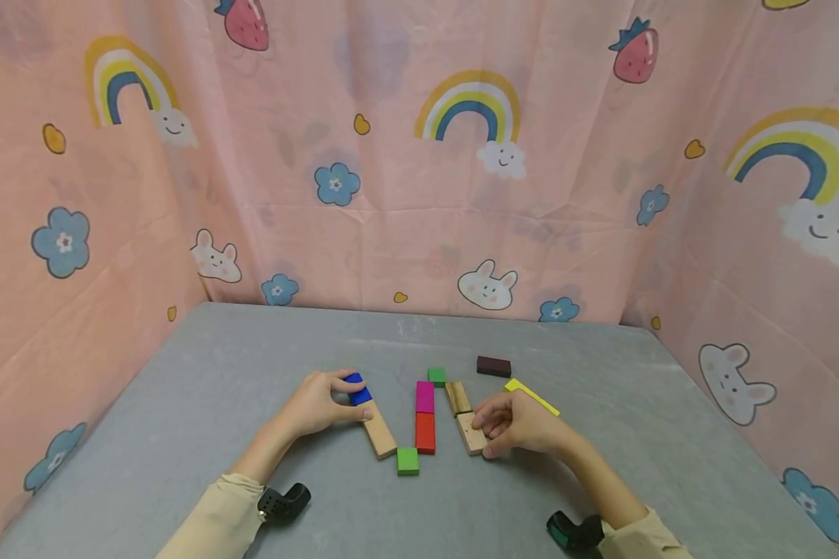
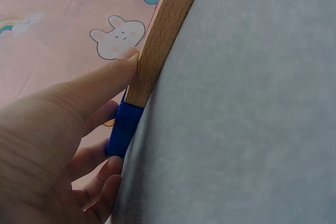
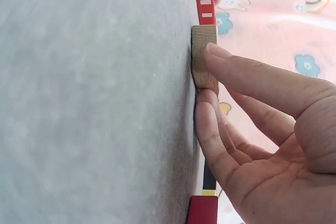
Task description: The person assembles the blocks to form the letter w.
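My left hand point(image 1: 315, 404) is at a blue block point(image 1: 360, 390) and a longer tan wooden block point(image 1: 380, 435) laid end to end on a slant. In the left wrist view the fingers curl at the blue block point(image 2: 125, 129), while the thumb touches the wooden block point(image 2: 165, 38). A short pale wooden block point(image 1: 471, 433) is pinched by my right hand point(image 1: 524, 423); the right wrist view has the thumb on that block's point(image 3: 202, 51) near face. Touching its far end is a streaked brown wooden block point(image 1: 457, 397).
Between the hands, a magenta block point(image 1: 425, 397) and a red block point(image 1: 425, 433) form a line, with a dark green block point(image 1: 436, 376) behind and a light green one point(image 1: 408, 461) in front. A yellow strip point(image 1: 534, 396) and a dark brown block point(image 1: 493, 366) lie at the right back.
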A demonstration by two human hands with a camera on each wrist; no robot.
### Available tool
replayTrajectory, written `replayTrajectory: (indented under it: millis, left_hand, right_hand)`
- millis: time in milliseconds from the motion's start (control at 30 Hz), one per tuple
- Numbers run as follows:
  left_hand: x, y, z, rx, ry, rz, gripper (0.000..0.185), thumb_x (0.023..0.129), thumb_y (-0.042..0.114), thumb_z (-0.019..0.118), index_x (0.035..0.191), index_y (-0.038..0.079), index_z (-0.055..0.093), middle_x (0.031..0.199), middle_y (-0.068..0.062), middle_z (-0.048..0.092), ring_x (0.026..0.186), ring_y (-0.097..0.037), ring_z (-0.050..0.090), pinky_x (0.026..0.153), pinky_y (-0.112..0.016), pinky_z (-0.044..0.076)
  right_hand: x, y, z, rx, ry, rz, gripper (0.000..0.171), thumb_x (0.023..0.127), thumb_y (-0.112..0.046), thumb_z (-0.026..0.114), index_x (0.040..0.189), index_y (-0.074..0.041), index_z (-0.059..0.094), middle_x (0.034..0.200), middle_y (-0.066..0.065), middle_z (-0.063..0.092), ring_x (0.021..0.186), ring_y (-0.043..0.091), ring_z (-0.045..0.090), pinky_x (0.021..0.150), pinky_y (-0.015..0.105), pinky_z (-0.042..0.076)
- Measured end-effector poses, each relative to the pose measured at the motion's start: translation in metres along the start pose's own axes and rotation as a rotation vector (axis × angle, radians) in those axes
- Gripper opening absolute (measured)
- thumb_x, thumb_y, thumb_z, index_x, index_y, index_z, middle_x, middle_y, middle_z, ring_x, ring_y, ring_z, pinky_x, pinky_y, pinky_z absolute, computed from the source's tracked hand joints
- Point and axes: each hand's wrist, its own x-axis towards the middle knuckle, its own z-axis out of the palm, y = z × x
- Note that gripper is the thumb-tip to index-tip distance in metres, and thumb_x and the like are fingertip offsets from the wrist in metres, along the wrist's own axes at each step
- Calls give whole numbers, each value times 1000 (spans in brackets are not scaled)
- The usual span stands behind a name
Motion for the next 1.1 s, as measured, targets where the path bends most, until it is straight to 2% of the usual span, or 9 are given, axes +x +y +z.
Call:
replayTrajectory:
  millis: [167,433,700,1100]
  left_hand:
    - [0,0,0,-9,-1,-2,56,74,45,85,118,11,74,140,-10,55,135,-38,39,105,-56,34]
    - [0,1,1,-8,3,-11,56,74,45,85,119,12,74,140,-9,54,136,-40,37,105,-57,33]
    - [-1,2,1,-19,4,-23,57,74,46,85,119,13,74,141,-8,54,137,-40,36,105,-57,33]
    - [-1,2,1,-13,5,-16,57,74,46,85,119,13,74,141,-8,54,136,-39,36,105,-56,34]
  right_hand:
    - [-1,-1,1,5,4,7,30,70,-1,88,97,-2,74,106,9,66,83,30,62,72,26,55]
    - [-2,-4,2,12,1,-2,31,71,-1,87,98,1,73,95,9,66,81,28,61,70,26,54]
    - [-1,-1,2,14,10,22,29,71,-2,87,97,-2,73,96,9,66,82,27,61,70,26,54]
    - [-1,0,2,15,-2,9,30,73,-1,86,99,-1,72,96,10,65,83,27,59,71,26,53]
